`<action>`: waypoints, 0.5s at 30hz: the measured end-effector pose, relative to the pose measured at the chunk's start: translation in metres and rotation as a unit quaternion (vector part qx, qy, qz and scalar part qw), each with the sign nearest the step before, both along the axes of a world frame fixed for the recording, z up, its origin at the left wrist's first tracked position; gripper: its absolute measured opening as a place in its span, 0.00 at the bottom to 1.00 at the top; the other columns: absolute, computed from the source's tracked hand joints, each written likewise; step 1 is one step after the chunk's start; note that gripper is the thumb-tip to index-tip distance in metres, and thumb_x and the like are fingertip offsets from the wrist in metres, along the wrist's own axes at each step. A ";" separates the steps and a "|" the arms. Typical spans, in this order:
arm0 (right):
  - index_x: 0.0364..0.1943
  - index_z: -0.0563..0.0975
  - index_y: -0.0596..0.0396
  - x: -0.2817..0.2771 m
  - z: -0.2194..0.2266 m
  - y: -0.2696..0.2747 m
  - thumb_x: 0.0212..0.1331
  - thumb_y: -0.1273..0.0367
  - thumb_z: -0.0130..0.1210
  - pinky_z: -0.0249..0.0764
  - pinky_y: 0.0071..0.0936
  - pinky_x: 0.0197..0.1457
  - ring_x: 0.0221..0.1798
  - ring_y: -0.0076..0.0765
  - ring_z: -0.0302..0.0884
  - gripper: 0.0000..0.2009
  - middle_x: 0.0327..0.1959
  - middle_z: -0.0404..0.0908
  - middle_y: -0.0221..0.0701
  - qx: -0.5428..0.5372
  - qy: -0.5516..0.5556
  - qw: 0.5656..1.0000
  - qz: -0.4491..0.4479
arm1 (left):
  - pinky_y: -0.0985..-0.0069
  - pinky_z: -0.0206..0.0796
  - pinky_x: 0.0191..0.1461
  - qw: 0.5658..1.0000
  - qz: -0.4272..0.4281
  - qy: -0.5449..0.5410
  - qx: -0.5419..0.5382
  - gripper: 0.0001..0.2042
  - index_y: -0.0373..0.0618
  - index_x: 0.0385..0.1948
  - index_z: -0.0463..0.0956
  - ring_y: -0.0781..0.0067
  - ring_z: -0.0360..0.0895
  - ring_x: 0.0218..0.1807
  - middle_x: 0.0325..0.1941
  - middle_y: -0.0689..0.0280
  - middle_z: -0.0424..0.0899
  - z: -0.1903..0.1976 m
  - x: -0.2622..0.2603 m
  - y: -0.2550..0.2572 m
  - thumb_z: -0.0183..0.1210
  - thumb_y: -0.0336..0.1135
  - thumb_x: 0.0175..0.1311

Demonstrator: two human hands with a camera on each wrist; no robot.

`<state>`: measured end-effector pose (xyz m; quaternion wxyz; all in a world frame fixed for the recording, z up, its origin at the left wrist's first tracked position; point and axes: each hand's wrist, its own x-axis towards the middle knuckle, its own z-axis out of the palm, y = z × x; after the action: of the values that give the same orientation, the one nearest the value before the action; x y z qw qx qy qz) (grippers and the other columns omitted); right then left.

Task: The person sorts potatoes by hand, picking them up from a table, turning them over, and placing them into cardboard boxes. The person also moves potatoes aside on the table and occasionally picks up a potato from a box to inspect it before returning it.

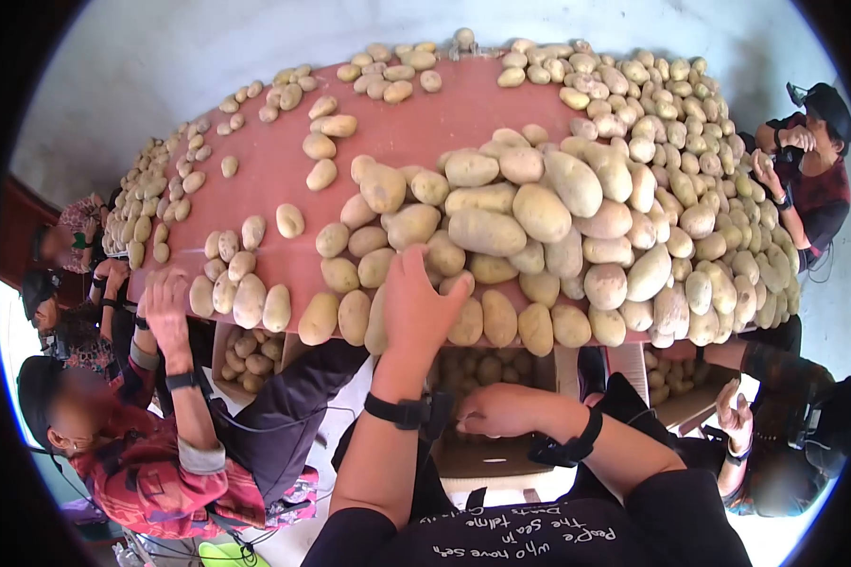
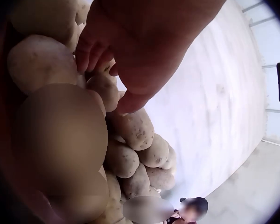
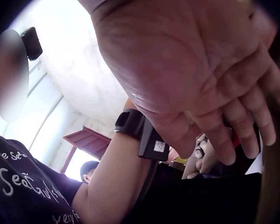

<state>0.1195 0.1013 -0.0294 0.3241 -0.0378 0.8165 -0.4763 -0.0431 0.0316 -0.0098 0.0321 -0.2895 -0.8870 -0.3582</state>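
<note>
My left hand reaches over the table's front edge onto the pile of potatoes. Its thumb is spread away from the bent fingers, and the fingertips are right at the potatoes. In the left wrist view, the thumb overlaps a speckled potato, while the fingers lie close to a smaller potato. Below the table edge, my right hand hangs over a cardboard box of potatoes. The right wrist view shows its bare palm, with fingers extended and nothing held.
A row of potatoes lines the front edge of the red table. Potatoes are heaped thickly at the right. Another box stands below on the left. People sit close by on the left and right; another person is at the far right.
</note>
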 end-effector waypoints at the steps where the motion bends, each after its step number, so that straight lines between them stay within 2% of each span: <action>1: 0.40 0.82 0.57 0.001 -0.010 -0.003 0.63 0.57 0.52 0.73 0.46 0.51 0.46 0.55 0.80 0.17 0.40 0.83 0.46 0.001 0.040 0.999 -0.010 | 0.58 0.69 0.52 1.000 0.010 -0.004 -0.016 0.30 0.38 0.50 0.68 0.49 0.73 0.50 0.48 0.50 0.75 0.001 0.003 0.003 0.71 0.42 0.49; 4: 0.44 0.82 0.57 0.000 -0.006 -0.004 0.62 0.57 0.53 0.74 0.45 0.53 0.48 0.55 0.80 0.18 0.45 0.81 0.46 -0.006 0.088 0.996 -0.007 | 0.58 0.69 0.50 0.996 0.047 0.012 -0.071 0.29 0.40 0.46 0.69 0.49 0.76 0.47 0.41 0.52 0.79 0.003 0.003 0.011 0.71 0.47 0.48; 6: 0.48 0.80 0.55 0.001 -0.011 -0.006 0.62 0.58 0.54 0.73 0.45 0.54 0.49 0.55 0.79 0.18 0.46 0.80 0.46 0.014 0.072 0.997 0.009 | 0.58 0.69 0.49 0.991 0.072 0.017 -0.109 0.28 0.41 0.45 0.70 0.49 0.77 0.44 0.38 0.54 0.80 0.005 0.001 0.016 0.71 0.48 0.48; 9: 0.50 0.79 0.54 0.000 -0.012 -0.004 0.62 0.58 0.55 0.73 0.45 0.55 0.51 0.55 0.78 0.18 0.47 0.79 0.47 0.029 0.066 0.997 0.018 | 0.56 0.70 0.43 0.987 0.076 0.096 -0.102 0.29 0.40 0.41 0.70 0.49 0.78 0.38 0.33 0.54 0.81 -0.002 -0.002 0.020 0.71 0.51 0.44; 12: 0.50 0.79 0.54 0.000 -0.008 0.002 0.62 0.58 0.54 0.73 0.45 0.55 0.51 0.54 0.78 0.18 0.47 0.79 0.46 0.042 0.066 0.997 0.013 | 0.56 0.70 0.45 0.988 0.089 0.039 -0.123 0.26 0.42 0.43 0.71 0.48 0.79 0.41 0.35 0.53 0.82 0.007 -0.001 0.022 0.71 0.47 0.46; 15: 0.52 0.78 0.54 -0.001 -0.010 0.007 0.62 0.59 0.54 0.73 0.44 0.55 0.51 0.54 0.78 0.18 0.48 0.79 0.46 0.054 0.070 0.996 0.008 | 0.57 0.70 0.44 0.992 0.078 0.036 -0.087 0.24 0.41 0.41 0.72 0.48 0.79 0.40 0.35 0.52 0.82 0.003 -0.005 0.016 0.70 0.44 0.46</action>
<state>0.1181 0.1085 -0.0389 0.2716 -0.0594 0.8615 -0.4248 -0.0479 0.0477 -0.0064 0.0661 -0.2337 -0.9331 -0.2652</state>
